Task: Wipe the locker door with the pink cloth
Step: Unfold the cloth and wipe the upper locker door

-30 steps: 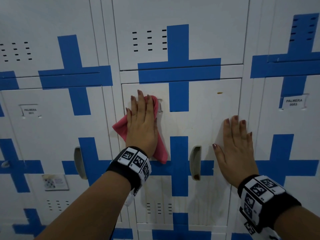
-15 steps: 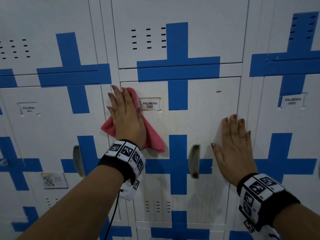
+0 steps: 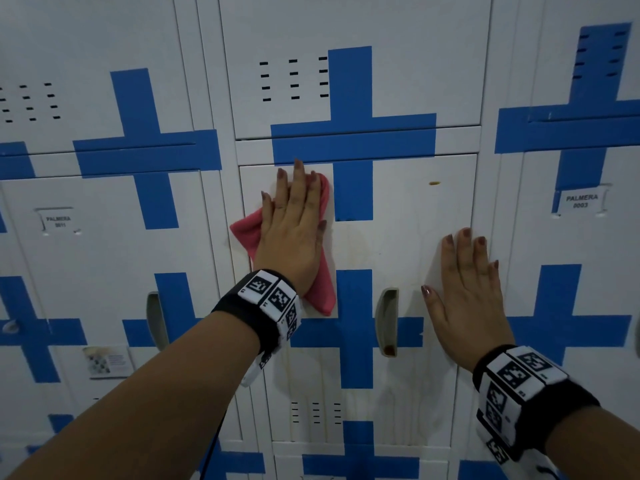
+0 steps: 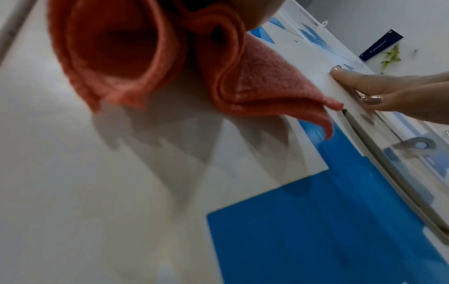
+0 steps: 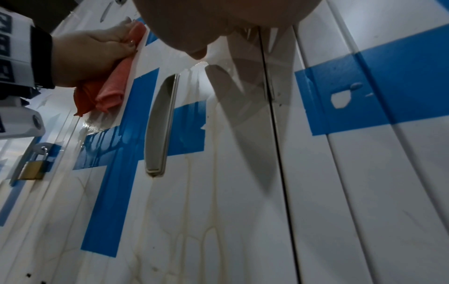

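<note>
The white locker door [image 3: 408,237] with a blue cross fills the middle of the head view. My left hand [image 3: 294,223] lies flat with straight fingers on the pink cloth [image 3: 247,230], pressing it against the door's upper left, over the name label. Folds of the pink cloth [image 4: 255,84] hang below the palm in the left wrist view, and the pink cloth [image 5: 114,84] shows at the left of the right wrist view. My right hand [image 3: 467,289] rests flat on the door's right edge, fingers straight, holding nothing.
A recessed grey handle [image 3: 388,320] sits between my two hands. Drip streaks [image 5: 184,211] run down the door below the handle. A brass padlock [image 5: 31,169] hangs on the locker to the left. Neighbouring lockers carry labels [image 3: 581,200] and vent slots [image 3: 294,79].
My left hand slid the cloth left off the name label, then back right and up over it, near the door's top edge. My right hand stayed flat in place.
</note>
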Tool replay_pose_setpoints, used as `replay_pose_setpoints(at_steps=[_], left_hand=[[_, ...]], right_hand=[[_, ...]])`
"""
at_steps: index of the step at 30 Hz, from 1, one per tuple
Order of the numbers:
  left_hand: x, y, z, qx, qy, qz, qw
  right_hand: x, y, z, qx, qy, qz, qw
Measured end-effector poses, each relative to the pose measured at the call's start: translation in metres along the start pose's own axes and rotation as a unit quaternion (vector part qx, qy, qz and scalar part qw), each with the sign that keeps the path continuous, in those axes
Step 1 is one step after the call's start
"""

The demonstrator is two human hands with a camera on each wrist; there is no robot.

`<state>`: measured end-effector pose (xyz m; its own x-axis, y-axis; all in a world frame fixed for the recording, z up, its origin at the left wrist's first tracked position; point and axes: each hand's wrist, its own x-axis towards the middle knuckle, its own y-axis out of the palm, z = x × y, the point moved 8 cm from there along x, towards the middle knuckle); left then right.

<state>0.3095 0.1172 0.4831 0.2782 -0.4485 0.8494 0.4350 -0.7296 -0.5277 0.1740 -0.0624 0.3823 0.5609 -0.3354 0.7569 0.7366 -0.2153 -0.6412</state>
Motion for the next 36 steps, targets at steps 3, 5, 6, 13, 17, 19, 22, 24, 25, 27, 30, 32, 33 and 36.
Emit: replay_pose_setpoints(at_steps=[3, 5, 6, 13, 17, 19, 22, 24, 25, 27, 30, 32, 33, 36], left_hand=[[0.001, -0.005, 0.010, -0.017, -0.036, -0.017, 0.999], [0.001, -0.009, 0.017, -0.021, -0.067, -0.036, 0.997], [0.001, -0.010, 0.019, -0.020, -0.075, -0.041, 0.996], [0.000, -0.018, 0.037, -0.016, -0.100, -0.075, 0.992], [0.001, -0.025, 0.045, -0.022, -0.124, -0.102, 0.987], [0.002, -0.024, 0.041, -0.016, -0.117, -0.090, 0.989], [0.004, -0.021, 0.035, 0.005, -0.094, -0.065, 0.993], [0.005, -0.020, 0.030, 0.015, -0.076, -0.057, 0.995], [0.006, -0.019, 0.027, 0.014, -0.068, -0.055, 0.996], [0.006, -0.018, 0.021, -0.010, -0.051, -0.057, 0.997], [0.005, -0.017, 0.011, -0.054, -0.021, -0.063, 0.996], [0.006, -0.013, 0.004, -0.055, -0.006, -0.048, 0.997], [0.006, -0.010, 0.000, -0.043, 0.001, -0.035, 0.998], [0.005, -0.002, -0.011, 0.011, 0.033, -0.006, 0.999]], right_hand=[[0.000, -0.001, 0.000, 0.002, -0.001, 0.000, 1.000], [0.000, -0.001, 0.000, 0.003, -0.002, 0.001, 1.000], [0.000, -0.001, 0.000, 0.004, -0.003, 0.001, 1.000], [-0.001, -0.002, -0.001, 0.009, -0.004, 0.006, 1.000], [-0.001, -0.002, 0.000, 0.009, -0.001, 0.005, 1.000], [-0.001, -0.001, 0.000, 0.008, 0.000, 0.006, 1.000], [-0.001, -0.002, 0.001, 0.006, 0.001, 0.005, 1.000], [-0.001, -0.001, 0.001, 0.002, 0.001, 0.006, 1.000], [-0.001, -0.002, 0.001, 0.001, 0.001, 0.006, 1.000], [-0.001, -0.002, 0.001, -0.002, 0.000, 0.005, 1.000], [-0.001, -0.002, 0.000, -0.005, 0.000, 0.002, 1.000], [0.000, -0.002, 0.001, -0.007, 0.000, -0.001, 1.000], [0.000, -0.001, 0.000, -0.008, 0.000, -0.002, 1.000], [-0.001, -0.001, 0.000, -0.009, 0.000, -0.001, 1.000]])
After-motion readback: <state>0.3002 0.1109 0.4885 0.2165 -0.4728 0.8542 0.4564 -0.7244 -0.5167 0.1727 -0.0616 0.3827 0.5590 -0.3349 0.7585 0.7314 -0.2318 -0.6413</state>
